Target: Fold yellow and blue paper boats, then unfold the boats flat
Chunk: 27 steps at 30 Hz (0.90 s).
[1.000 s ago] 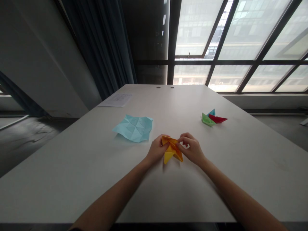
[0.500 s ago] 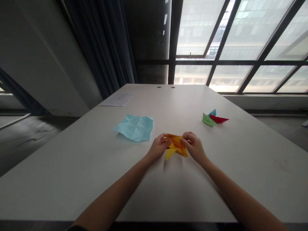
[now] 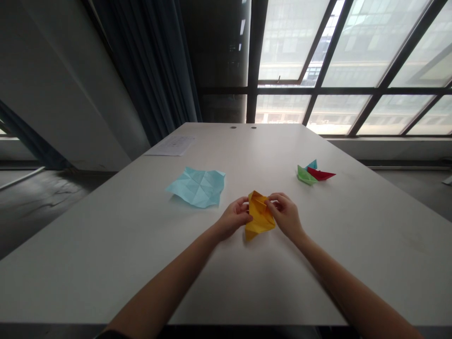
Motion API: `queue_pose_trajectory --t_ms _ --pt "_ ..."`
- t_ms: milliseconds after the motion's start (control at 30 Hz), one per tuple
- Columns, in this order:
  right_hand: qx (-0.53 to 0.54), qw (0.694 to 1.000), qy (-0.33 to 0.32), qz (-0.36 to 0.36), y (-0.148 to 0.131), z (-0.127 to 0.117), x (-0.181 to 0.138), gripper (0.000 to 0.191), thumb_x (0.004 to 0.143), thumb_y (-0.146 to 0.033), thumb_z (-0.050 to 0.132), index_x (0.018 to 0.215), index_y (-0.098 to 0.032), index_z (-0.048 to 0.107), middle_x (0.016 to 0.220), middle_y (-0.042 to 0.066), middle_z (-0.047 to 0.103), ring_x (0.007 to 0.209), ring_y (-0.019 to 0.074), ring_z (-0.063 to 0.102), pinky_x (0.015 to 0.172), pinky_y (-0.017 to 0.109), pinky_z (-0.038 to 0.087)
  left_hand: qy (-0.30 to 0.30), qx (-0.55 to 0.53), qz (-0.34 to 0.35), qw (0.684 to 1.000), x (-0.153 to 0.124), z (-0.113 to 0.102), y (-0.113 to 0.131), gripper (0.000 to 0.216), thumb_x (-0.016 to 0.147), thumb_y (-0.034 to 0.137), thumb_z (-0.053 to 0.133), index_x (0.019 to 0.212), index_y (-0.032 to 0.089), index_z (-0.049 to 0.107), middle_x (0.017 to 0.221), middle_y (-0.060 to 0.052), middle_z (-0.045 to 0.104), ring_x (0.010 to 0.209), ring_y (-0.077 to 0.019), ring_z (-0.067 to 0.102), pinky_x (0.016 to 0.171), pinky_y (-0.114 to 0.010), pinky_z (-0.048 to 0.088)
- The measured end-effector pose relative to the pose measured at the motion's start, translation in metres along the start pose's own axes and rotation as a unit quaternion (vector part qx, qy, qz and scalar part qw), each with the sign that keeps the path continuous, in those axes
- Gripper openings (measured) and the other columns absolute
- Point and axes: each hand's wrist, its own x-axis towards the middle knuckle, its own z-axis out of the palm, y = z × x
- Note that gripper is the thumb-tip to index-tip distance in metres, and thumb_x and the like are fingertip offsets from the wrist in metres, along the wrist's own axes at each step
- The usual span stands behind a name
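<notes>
A partly folded yellow-orange paper (image 3: 259, 217) is held just above the white table (image 3: 247, 273) near its middle. My left hand (image 3: 233, 219) pinches the paper's left edge with curled fingers. My right hand (image 3: 286, 215) pinches its upper right edge, fingers closed on the fold. The paper's pointed lower tip rests close to the tabletop between my wrists.
A creased light-blue sheet (image 3: 197, 186) lies flat to the left. Three small folded paper boats, green (image 3: 305, 176), red (image 3: 320, 174) and blue (image 3: 312, 165), sit at the right. A printed white sheet (image 3: 171, 146) lies at the far left edge. Large windows stand behind the table.
The yellow-orange paper has been turned and folded more upright between my hands, its shape narrower than before. Both hands stayed in nearly the same spot.
</notes>
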Motion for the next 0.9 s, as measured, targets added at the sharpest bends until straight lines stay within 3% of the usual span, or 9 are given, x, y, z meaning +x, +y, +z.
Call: queue_pose_trajectory --t_ms 300,400,567,733,900 --pt "0.029 0.999 -0.018 0.019 0.0045 -0.0010 0.0015 0.021 0.078 -0.037 0.055 0.078 -0.017 0.061 0.087 0.006 0.057 0.066 0.0131 0.059 0.058 0.026 0.053 0.020 0.042 0.003 0.999 0.0021 -0.0014 -0.0037 0.051 0.055 0.003 0.056 0.104 0.017 0.051 0.103 -0.008 0.060 0.078 -0.0157 0.061 0.070 -0.027 0.047" --pt "0.018 0.998 -0.067 0.002 0.0010 -0.0011 -0.0008 0.022 0.077 -0.032 0.056 0.094 -0.019 0.061 0.099 0.007 0.055 0.068 0.0118 0.059 0.057 0.025 0.053 0.061 0.033 0.033 0.997 0.0062 -0.0027 -0.0066 0.047 0.056 0.004 0.054 0.102 0.015 0.052 0.098 -0.008 0.061 0.077 -0.0162 0.062 0.069 -0.027 0.048" --pt "-0.011 0.989 -0.147 -0.004 -0.0018 0.0017 -0.0047 0.047 0.076 -0.024 0.054 0.122 -0.026 0.047 0.104 0.006 0.052 0.072 0.0111 0.058 0.056 0.024 0.053 0.136 0.034 0.079 0.987 0.0089 -0.0056 -0.0085 0.049 0.058 0.006 0.057 0.105 0.017 0.048 0.098 -0.006 0.060 0.077 -0.0158 0.061 0.069 -0.028 0.049" --pt "0.029 0.992 -0.116 0.042 0.0036 0.0041 -0.0030 0.048 0.077 -0.025 0.052 0.123 -0.024 0.042 0.093 0.003 0.057 0.062 0.0089 0.057 0.055 0.024 0.052 0.130 0.098 0.104 0.981 0.0044 -0.0051 -0.0078 0.062 0.056 0.007 0.066 0.112 0.021 0.043 0.109 -0.007 0.054 0.084 -0.0166 0.060 0.073 -0.030 0.049" --pt "0.106 0.981 -0.137 0.086 0.0040 0.0052 -0.0021 0.063 0.067 -0.030 0.065 0.123 -0.025 0.038 0.102 0.005 0.056 0.069 0.0109 0.058 0.061 0.026 0.052 0.125 0.120 0.132 0.976 0.0035 -0.0038 -0.0061 0.046 0.059 0.017 0.071 0.099 0.018 0.049 0.098 -0.004 0.058 0.088 -0.0174 0.058 0.076 -0.030 0.048"
